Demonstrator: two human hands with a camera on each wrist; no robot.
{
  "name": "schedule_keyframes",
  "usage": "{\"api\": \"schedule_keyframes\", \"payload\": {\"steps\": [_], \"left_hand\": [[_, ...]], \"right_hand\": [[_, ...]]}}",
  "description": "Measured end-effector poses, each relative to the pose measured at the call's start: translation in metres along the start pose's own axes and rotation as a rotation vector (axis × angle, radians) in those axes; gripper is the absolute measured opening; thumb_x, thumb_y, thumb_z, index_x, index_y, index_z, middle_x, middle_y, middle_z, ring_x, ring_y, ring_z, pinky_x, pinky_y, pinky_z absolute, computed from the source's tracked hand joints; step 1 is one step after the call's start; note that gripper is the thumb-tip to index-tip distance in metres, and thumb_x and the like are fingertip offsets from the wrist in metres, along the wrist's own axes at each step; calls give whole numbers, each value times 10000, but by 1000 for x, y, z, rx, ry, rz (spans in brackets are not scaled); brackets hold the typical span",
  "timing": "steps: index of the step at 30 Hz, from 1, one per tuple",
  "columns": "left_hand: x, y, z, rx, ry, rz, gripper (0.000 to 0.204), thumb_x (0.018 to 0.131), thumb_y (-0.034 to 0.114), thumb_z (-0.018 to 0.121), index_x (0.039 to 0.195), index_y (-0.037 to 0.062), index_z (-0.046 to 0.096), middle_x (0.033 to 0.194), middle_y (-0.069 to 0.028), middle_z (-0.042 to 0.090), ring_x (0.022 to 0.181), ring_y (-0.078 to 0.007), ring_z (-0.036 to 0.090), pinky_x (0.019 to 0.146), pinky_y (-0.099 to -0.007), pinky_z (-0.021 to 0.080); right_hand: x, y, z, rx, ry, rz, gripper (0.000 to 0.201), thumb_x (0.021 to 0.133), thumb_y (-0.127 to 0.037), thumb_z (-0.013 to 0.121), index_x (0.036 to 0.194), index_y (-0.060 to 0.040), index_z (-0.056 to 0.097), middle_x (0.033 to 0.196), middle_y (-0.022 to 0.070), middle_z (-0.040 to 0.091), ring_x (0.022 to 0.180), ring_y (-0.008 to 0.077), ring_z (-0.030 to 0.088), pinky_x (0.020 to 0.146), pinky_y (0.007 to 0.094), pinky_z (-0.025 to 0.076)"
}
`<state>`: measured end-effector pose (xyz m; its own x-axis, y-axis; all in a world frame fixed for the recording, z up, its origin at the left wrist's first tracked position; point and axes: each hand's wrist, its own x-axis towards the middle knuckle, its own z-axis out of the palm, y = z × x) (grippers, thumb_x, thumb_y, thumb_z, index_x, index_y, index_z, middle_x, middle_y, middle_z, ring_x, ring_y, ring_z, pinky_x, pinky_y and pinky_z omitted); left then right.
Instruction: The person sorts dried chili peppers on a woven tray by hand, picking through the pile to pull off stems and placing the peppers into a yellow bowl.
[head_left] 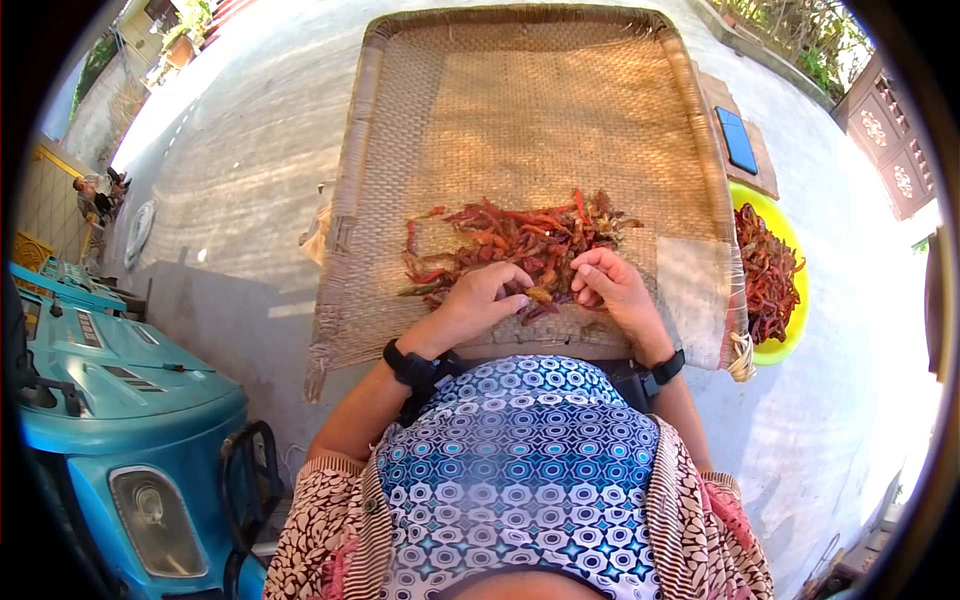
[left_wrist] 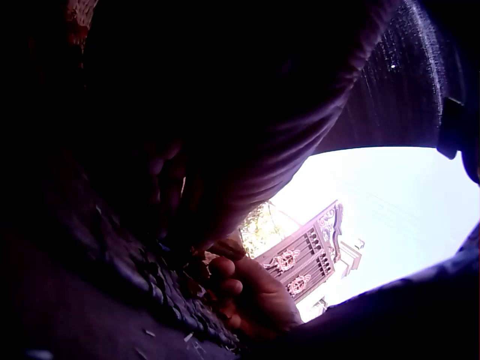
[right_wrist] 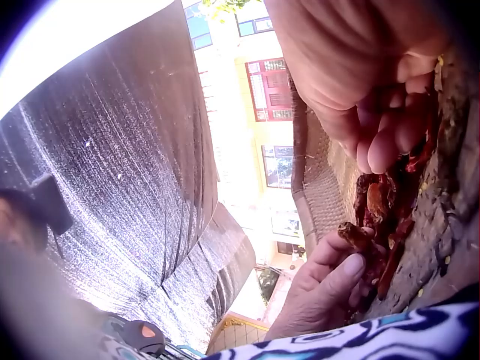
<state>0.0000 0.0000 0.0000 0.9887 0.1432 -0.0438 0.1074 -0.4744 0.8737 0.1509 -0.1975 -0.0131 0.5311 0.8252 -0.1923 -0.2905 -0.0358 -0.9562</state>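
Note:
A pile of dried red chilies lies on a large woven tray in front of me. Both hands work at the near edge of the pile, close together. My left hand has its fingers curled and pinches one chili between thumb and forefinger, as the right wrist view shows. Just to its right, my right hand curls its fingertips onto chilies in the pile. The left wrist view is mostly dark; it shows the right hand with bent fingers on the tray.
A yellow-green bowl with more chilies stands right of the tray. A blue flat device lies on a board at the back right. A teal machine stands at the left. Concrete ground surrounds the tray.

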Motion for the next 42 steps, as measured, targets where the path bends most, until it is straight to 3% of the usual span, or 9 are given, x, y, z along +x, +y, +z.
{"api": "schedule_keyframes", "payload": {"steps": [5,14,19,20,23,26,35,39,42], "left_hand": [[-7,5,0,-35,-14,-24,220,825,104,665,1031,46,618,912,-71,635,804,-174,628,701,-306,508],[-5,27,3,129,102,226,244,806,93,668,1036,65,594,963,-86,616,867,-244,637,740,-336,513],[0,23,10,13,130,282,238,811,94,668,1036,68,596,932,-82,612,828,-232,633,720,-332,514],[0,19,11,-17,123,263,236,813,92,668,1037,67,597,928,-81,612,817,-227,632,714,-329,514],[-3,41,3,5,65,81,231,821,84,666,1041,61,598,915,-78,615,784,-208,628,693,-322,512],[-1,40,2,30,69,111,252,839,75,667,1080,42,601,956,-66,630,805,-128,626,692,-272,511],[5,22,3,-170,263,132,171,912,34,590,1083,28,578,970,-46,626,840,-98,612,724,-239,502],[5,34,4,-229,164,10,177,911,37,595,1086,23,570,978,-41,637,852,-102,624,742,-236,508],[6,33,6,-244,170,63,188,903,35,604,1088,23,570,985,-44,644,888,-111,639,769,-243,515]], "right_hand": [[-6,3,4,16,5,9,156,977,-181,536,1068,-65,586,830,4,621,686,58,569,616,181,456],[-22,-19,26,-189,-75,-103,263,909,-235,640,1058,-24,592,866,13,627,719,56,555,651,194,453],[-15,-4,19,-560,-67,-291,207,902,-177,645,1037,-28,593,799,-22,584,703,36,510,625,206,430],[-11,6,14,-589,-22,-362,210,893,-170,655,1033,-26,593,796,-24,584,703,35,505,622,208,428],[-18,-13,22,-415,3,-182,191,871,-137,671,1006,-20,602,779,-20,587,696,37,508,610,208,427],[-21,-16,26,-456,-79,-155,156,860,-128,662,950,-12,611,758,11,604,678,52,540,610,223,457],[-17,-21,31,-418,-51,-200,159,868,-143,657,954,-17,614,771,17,636,696,59,559,608,228,454],[-15,-26,32,-454,-70,-225,198,871,-203,668,954,-29,619,783,28,661,702,72,575,618,246,464],[-14,-29,30,-559,-80,-215,222,873,-236,664,953,-34,620,781,47,665,692,89,586,621,257,468]]}}
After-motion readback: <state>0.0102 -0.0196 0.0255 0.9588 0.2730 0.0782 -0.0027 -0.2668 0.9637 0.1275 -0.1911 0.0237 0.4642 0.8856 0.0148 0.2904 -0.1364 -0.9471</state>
